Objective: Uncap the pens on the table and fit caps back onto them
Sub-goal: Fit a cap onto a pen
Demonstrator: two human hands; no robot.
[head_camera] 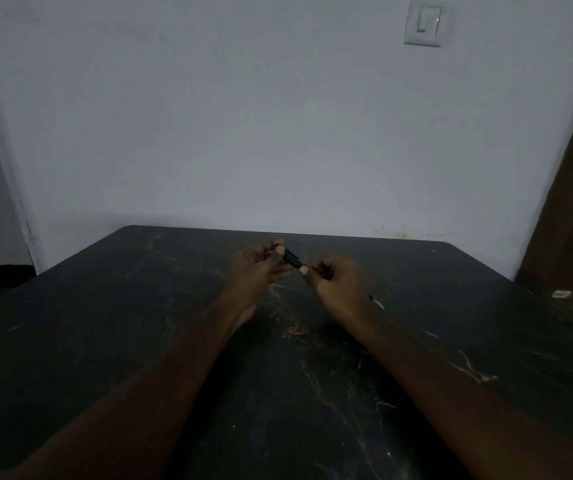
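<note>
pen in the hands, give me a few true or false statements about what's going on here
1. Both hands hold one dark pen. True.
2. The left hand rests flat on the table. False: it is raised, gripping one end of the pen.
3. The right hand pinches the pen's other end. True.
4. A light switch is on the wall. True.
5. The table is white. False: it is dark with pale veins.
6. Another pen lies left of the left hand. False: it shows just beyond the right wrist.
</note>
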